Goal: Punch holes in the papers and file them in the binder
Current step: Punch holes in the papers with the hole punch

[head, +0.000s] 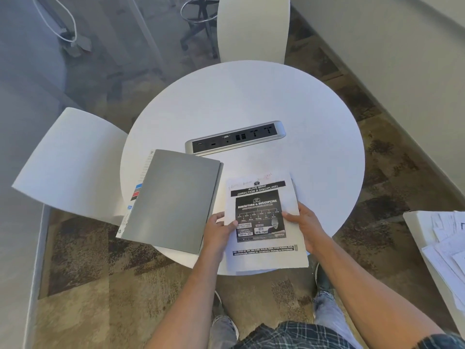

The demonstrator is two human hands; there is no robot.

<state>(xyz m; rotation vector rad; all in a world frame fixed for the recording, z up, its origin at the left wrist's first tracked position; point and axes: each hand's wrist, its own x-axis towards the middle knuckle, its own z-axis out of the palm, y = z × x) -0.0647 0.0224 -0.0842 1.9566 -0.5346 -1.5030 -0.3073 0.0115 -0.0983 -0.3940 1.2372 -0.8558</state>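
1. A person standing at a round white surface (251, 96) holds a stack of papers (264, 220) in both hands at its near edge, the top sheet printed with a dark poster headed "DIRECTION & DISCIPLINE".
2. The left hand (218, 231) grips the left edge of the papers, thumb lying over the top sheet and fingers (219, 217) curled around the side.
3. The right hand (305, 224) clasps the right edge of the papers, thumb pressed on the printed face, the remaining fingers hidden beneath.
4. The near end of the papers juts out past the rim of the surface.
5. Just left of the papers lies a grey binder (173, 197), closed and flat, its near corner overhanging the rim; coloured index tabs (136, 195) show along its left side.
6. Beyond the papers, a silver power socket strip (235, 137) sits at the middle of the surface.
7. Loose sheets (448, 243) lie on a separate unit well to the right of the papers.
8. Two white chairs stand around the surface, one far (253, 28) and one left (73, 162).
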